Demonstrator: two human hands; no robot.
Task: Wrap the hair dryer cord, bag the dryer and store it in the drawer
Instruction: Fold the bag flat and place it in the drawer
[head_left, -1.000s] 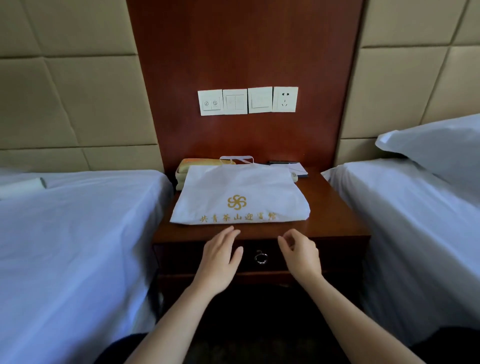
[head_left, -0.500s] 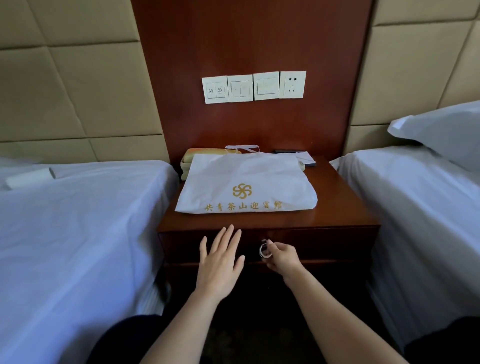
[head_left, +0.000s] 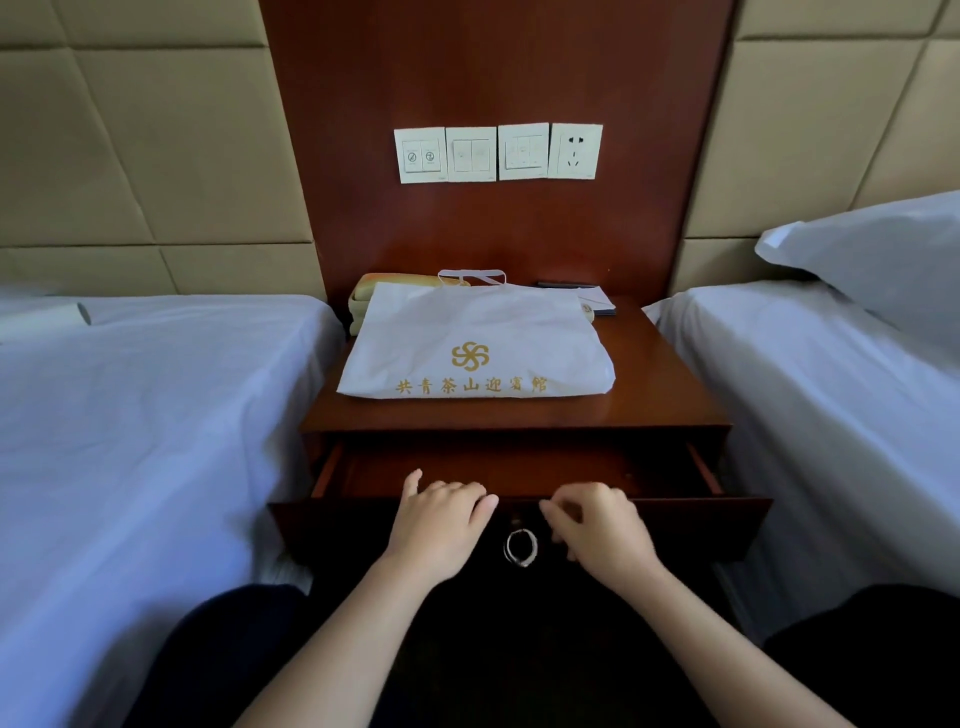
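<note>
Drawer (head_left: 701, 525) of nightstand (head_left: 670, 395): shut half a second ago, now drawn out toward 6 o'clock, its visible floor bare.

Right hand (head_left: 597, 525) pinched the ring pull (head_left: 520, 546) a moment ago and has let go. It now sits at 3 o'clock of the ring, fingers curled, and whether it holds the front edge cannot be told. Left hand (head_left: 441, 519), flat before, now hooks its fingers over the top edge at 9 o'clock of the ring. The hands are apart, ring between them. White bag (head_left: 475, 332) unmoved on the nightstand top, at 12 o'clock of the drawer. The dryer itself is not seen, presumably inside the bag. Judgement: storage is ready and only the bag's transfer remains. Markings on the bag: gold pinwheel emblem above gold characters 共青茶山迎宾馆. Wall plates (head_left: 497, 153) at 12 o'clock carry small icons, illegible.
</note>
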